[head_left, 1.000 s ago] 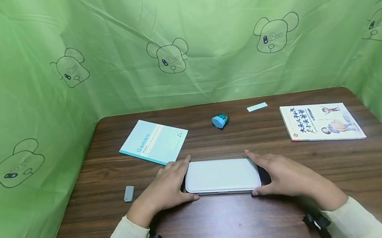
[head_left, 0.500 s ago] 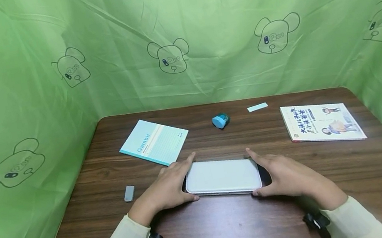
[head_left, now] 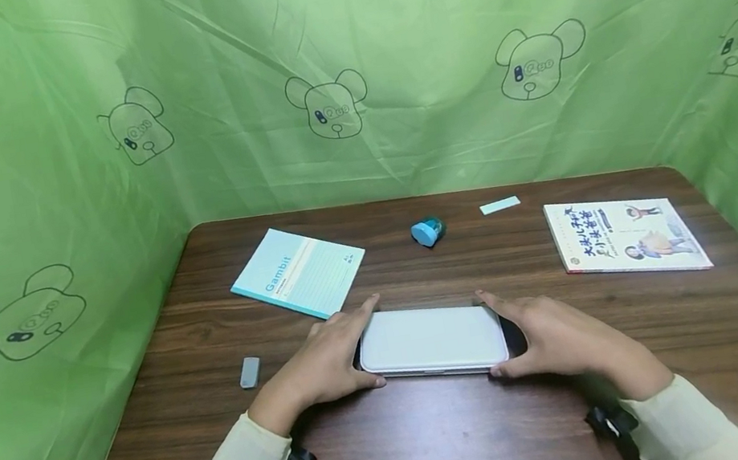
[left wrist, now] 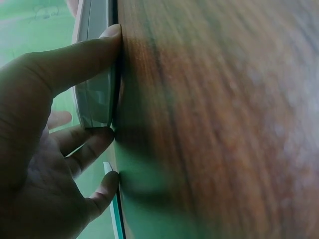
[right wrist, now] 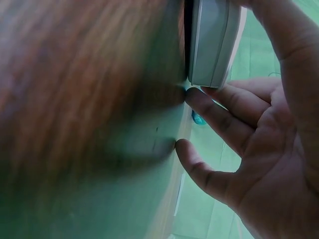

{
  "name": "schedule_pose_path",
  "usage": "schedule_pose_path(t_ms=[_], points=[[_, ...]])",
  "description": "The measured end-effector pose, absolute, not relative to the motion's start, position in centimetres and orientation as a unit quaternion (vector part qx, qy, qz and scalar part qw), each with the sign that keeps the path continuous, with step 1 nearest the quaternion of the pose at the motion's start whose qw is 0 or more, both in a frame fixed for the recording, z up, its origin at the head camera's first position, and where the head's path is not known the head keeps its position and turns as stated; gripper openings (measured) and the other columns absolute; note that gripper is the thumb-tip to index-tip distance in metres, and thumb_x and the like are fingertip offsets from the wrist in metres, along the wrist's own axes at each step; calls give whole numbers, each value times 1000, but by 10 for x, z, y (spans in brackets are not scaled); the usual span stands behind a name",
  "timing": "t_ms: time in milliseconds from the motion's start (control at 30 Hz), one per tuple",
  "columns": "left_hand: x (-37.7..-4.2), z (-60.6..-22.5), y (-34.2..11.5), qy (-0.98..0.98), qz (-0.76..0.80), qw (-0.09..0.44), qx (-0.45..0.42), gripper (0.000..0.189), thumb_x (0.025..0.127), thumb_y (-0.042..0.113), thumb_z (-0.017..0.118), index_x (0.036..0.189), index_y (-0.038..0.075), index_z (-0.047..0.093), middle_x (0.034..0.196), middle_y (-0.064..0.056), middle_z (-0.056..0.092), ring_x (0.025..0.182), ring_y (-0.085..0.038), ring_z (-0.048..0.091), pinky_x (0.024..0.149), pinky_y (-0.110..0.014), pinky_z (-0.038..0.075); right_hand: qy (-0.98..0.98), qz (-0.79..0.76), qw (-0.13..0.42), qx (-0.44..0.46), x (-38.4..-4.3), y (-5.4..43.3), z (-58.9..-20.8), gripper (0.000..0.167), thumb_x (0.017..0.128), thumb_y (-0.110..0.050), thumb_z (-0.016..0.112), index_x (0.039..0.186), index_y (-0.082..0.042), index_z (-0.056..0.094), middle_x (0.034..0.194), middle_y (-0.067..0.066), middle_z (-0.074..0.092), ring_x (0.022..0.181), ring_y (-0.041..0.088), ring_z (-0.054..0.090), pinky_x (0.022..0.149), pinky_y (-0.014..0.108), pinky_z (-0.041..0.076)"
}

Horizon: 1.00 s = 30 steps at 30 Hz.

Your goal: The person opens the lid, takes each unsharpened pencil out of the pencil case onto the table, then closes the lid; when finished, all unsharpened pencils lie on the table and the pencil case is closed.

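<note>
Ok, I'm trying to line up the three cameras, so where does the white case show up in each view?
Head: the white case lies just below centre, between the left hand and the right hand.
Left wrist: top, left of centre, seen edge-on, cut by the frame and partly behind the thumb.
Right wrist: top, right of centre, cut by the frame.
Shared landmark: the brown wooden table.

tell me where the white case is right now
In the head view, the white case lies on the table, slightly right of and below centre, between the left hand and right hand, nearer the camera than the light-blue notebook.
</note>
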<state>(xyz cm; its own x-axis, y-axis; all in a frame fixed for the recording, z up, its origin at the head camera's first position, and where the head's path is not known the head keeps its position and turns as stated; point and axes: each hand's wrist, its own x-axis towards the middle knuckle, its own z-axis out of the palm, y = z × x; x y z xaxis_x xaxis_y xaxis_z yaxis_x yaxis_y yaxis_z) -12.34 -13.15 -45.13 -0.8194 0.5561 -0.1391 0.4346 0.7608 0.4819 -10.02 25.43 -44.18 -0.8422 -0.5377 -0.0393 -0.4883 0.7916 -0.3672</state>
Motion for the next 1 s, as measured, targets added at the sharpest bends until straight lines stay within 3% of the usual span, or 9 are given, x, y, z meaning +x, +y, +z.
schedule_pose_path(t_ms=[200, 367, 533, 700, 1000], points=[[-124, -452, -131, 926, 227, 141, 266, 126, 84, 41, 100, 180, 21, 21, 180, -1, 41, 161, -31, 46, 126, -67, 34, 941, -181, 69, -276, -101, 255, -443, 105, 85, -70, 89, 163, -9, 56, 145, 15, 76, 115, 19, 77, 101, 49, 64], [-124, -450, -130, 925, 232, 145, 264, 126, 84, 41, 100, 180, 22, 22, 180, 0, 41, 162, -32, 45, 127, -67, 34, 940, -185, 71, -278, -102, 254, -442, 101, 85, -65, 91, 161, -8, 58, 152, 16, 71, 131, 29, 75, 108, 51, 61], [-126, -450, -130, 927, 233, 145, 258, 127, 82, 42, 102, 179, 21, 24, 180, -1, 43, 160, -32, 47, 125, -67, 35, 943, -170, 74, -275, -97, 247, -439, 98, 87, -54, 92, 162, -3, 55, 159, 23, 63, 141, 40, 68, 114, 63, 55], [-126, -448, -130, 928, 226, 140, 260, 131, 80, 43, 103, 180, 19, 23, 180, -2, 42, 160, -34, 47, 125, -69, 35, 950, -133, 62, -276, -92, 236, -439, 100, 88, -55, 90, 164, -1, 52, 164, 22, 60, 146, 40, 64, 113, 77, 49], [-123, -448, -127, 919, 225, 132, 297, 126, 88, 47, 94, 181, 17, 15, 180, -6, 41, 163, -36, 42, 127, -76, 32, 942, -125, 34, -308, -93, 230, -440, 98, 88, -52, 91, 161, 3, 55, 158, 26, 63, 141, 42, 68, 112, 63, 56]])
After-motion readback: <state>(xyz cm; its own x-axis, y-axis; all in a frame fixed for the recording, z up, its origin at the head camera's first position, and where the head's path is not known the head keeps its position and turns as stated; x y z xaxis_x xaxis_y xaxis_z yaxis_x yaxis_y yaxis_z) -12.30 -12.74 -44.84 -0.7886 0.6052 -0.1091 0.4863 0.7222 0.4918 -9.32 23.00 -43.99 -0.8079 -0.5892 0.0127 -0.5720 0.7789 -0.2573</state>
